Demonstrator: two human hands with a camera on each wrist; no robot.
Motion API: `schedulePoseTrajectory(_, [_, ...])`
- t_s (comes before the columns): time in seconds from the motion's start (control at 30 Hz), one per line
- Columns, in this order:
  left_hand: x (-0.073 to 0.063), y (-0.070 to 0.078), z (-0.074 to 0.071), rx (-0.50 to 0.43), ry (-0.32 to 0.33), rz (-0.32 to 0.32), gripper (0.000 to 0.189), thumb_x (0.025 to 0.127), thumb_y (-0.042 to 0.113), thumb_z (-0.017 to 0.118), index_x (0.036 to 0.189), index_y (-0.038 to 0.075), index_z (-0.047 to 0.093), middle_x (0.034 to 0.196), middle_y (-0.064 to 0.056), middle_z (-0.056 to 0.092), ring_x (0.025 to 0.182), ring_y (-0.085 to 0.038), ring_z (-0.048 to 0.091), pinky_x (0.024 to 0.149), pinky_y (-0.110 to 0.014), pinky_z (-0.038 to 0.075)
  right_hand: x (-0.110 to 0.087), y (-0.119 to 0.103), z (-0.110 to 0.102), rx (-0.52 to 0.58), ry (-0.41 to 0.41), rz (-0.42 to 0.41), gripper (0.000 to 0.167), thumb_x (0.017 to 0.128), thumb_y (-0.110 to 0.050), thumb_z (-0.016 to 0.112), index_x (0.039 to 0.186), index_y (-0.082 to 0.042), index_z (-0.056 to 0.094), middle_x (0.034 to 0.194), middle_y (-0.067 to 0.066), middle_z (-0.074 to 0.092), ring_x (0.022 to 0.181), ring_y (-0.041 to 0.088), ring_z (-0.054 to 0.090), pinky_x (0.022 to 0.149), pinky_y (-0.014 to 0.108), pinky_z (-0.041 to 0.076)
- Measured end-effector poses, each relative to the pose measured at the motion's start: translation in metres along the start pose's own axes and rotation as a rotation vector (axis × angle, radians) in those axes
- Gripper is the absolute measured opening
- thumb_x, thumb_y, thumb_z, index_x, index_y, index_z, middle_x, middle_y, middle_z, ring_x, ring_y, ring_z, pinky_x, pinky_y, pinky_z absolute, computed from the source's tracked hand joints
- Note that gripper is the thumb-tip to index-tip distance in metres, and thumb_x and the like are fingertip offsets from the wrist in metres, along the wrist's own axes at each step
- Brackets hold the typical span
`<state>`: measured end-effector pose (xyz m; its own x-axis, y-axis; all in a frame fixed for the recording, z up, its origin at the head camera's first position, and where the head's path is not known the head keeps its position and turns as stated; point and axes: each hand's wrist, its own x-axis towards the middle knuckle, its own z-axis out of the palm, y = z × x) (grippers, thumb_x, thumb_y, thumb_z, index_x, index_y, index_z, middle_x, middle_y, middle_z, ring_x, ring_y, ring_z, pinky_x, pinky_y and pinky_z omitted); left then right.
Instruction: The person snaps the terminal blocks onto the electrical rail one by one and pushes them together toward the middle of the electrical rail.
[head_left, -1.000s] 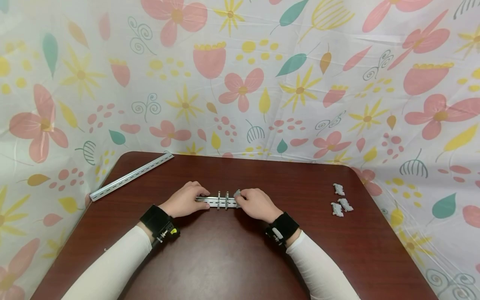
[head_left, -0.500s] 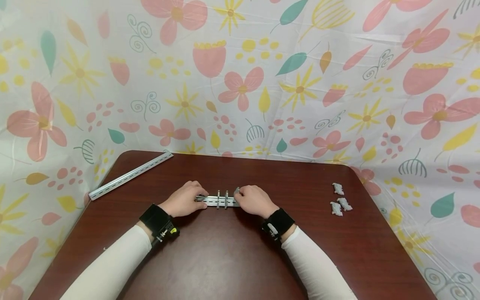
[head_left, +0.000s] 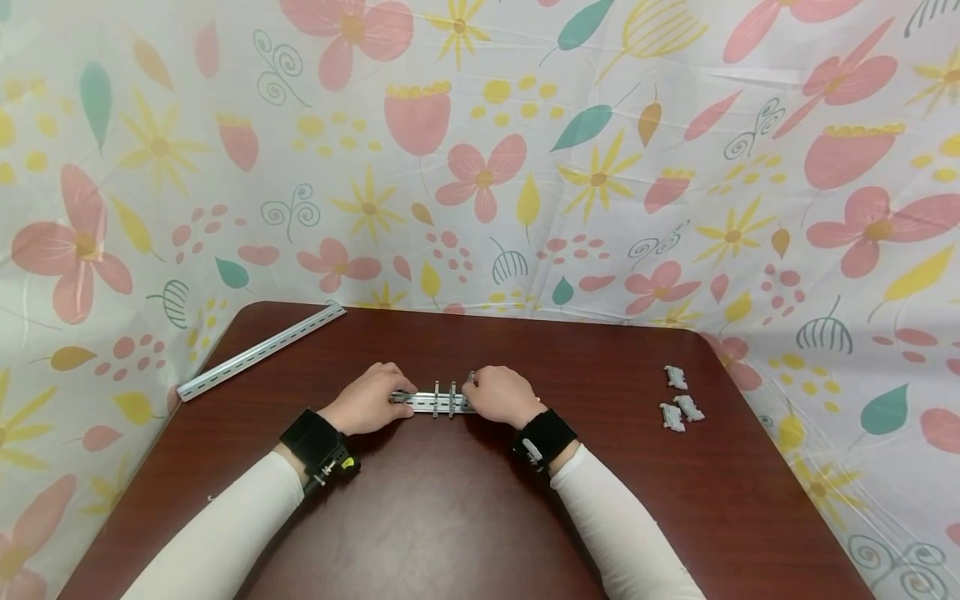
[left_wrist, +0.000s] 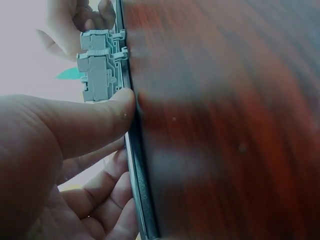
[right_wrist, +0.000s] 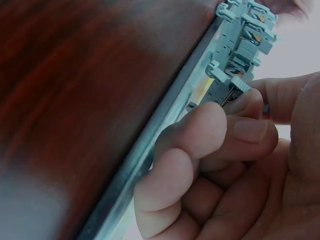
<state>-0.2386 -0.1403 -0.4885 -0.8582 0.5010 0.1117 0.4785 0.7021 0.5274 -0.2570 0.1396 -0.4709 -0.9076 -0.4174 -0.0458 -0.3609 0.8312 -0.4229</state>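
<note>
A short metal DIN rail (head_left: 423,403) lies crosswise at the middle of the table. My left hand (head_left: 371,400) grips its left end, the thumb (left_wrist: 112,112) along the near edge and the fingers curled behind. Two thin grey terminal blocks (left_wrist: 102,75) stand upright on the rail, side by side with a small gap. Just right of them, my right hand (head_left: 506,396) pinches a third grey terminal block (right_wrist: 217,90) between thumb and fingers, over the rail. That block's lower part is largely hidden by the fingers in the right wrist view.
A longer slotted DIN rail (head_left: 262,352) lies slantwise at the table's back left. Several loose grey terminal blocks (head_left: 676,377) lie grouped at the right. A flower-patterned curtain (head_left: 480,167) rises behind the brown table (head_left: 420,517).
My right hand has shifted left along the rail with its terminal block, closer to the two standing ones. The left hand keeps its grip on the rail with almost no movement.
</note>
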Motion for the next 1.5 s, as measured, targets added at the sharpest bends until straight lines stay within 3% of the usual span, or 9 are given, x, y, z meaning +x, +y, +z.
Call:
schedulePoseTrajectory(1.1, [-0.001, 0.001, 0.004, 0.011, 0.035, -0.018, 0.024, 0.097, 0.018, 0.089, 0.119, 0.009, 0.085, 0.113, -0.002, 0.069, 0.114, -0.029, 0.062, 0.094, -0.046, 0.057, -0.007, -0.012, -0.003, -0.099, -0.049, 0.009, 0.055, 0.110, -0.021, 0.058, 0.056, -0.020, 0.047, 0.056, -0.005, 0.033, 0.051, 0.013, 0.030, 0.052, 0.031, 0.028])
schedulePoseTrajectory(1.43, [-0.001, 0.004, 0.005, 0.011, 0.030, -0.034, 0.024, 0.097, 0.019, 0.089, 0.119, 0.009, 0.086, 0.113, -0.002, 0.069, 0.113, -0.029, 0.062, 0.094, -0.045, 0.057, -0.009, -0.013, -0.002, -0.123, -0.085, 0.038, 0.053, 0.112, -0.023, 0.054, 0.059, -0.019, 0.055, 0.061, 0.000, 0.049, 0.055, 0.018, 0.047, 0.056, 0.038, 0.044])
schedulePoseTrajectory(1.5, [-0.001, 0.004, 0.005, 0.011, 0.029, -0.037, 0.024, 0.097, 0.019, 0.089, 0.119, 0.009, 0.086, 0.113, -0.002, 0.069, 0.113, -0.029, 0.062, 0.094, -0.045, 0.057, -0.007, -0.007, 0.002, -0.122, -0.087, 0.011, 0.053, 0.113, -0.024, 0.052, 0.060, -0.020, 0.057, 0.063, 0.000, 0.051, 0.057, 0.018, 0.049, 0.058, 0.040, 0.046])
